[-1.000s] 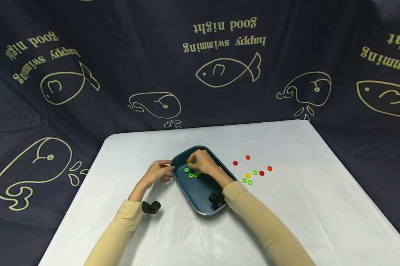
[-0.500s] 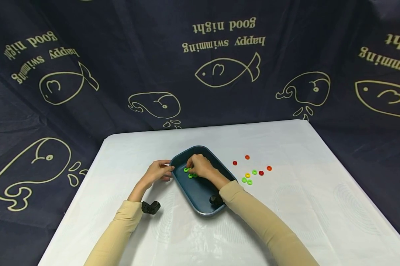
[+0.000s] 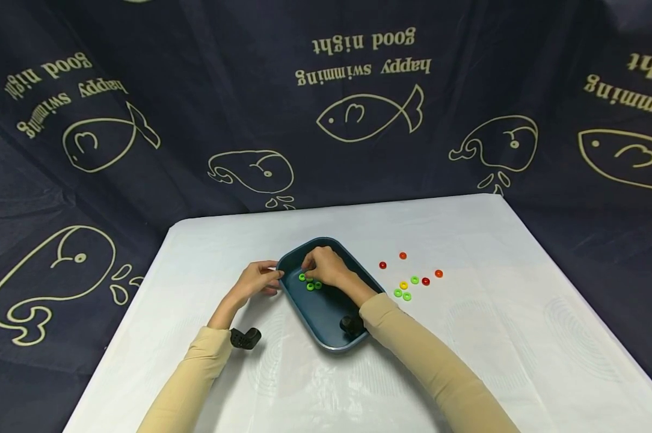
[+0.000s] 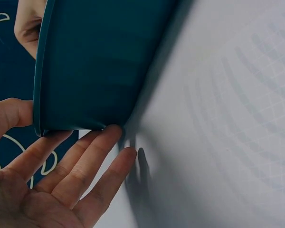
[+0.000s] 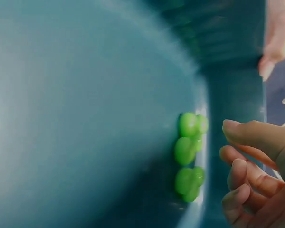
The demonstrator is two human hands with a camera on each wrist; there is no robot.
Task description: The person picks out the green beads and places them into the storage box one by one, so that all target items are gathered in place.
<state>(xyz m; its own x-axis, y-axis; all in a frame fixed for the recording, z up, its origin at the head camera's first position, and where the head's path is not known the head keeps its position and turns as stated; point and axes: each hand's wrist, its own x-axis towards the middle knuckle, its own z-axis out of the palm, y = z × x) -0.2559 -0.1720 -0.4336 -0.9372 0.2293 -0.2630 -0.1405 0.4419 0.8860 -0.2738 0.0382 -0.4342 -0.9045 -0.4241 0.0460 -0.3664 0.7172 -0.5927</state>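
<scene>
A dark blue tray (image 3: 326, 313) stands on the white table, its long side slanting. In its far left part lie several small green rings (image 3: 310, 287), bunched close together along the end wall in the right wrist view. Over them hovers my right hand (image 3: 326, 264); its fingers are loosely bent, thumb and forefinger apart, with nothing seen between them (image 5: 261, 166). My left hand (image 3: 255, 279) holds the tray's left corner, thumb at the rim and the other fingers (image 4: 92, 164) against the outer wall. The right hand covers part of the tray's far end.
Right of the tray lie loose pieces: red (image 3: 426, 281) and orange ones (image 3: 438, 273), a yellow ring (image 3: 404, 285) and several light green rings (image 3: 399, 293). Black cameras sit on both wrists. A dark curtain (image 3: 358, 168) hangs behind the table.
My right hand dipped among the green rings, then shifted slightly up and left. The visible rings sit in a tighter bunch. My left hand has stayed at the tray's corner.
</scene>
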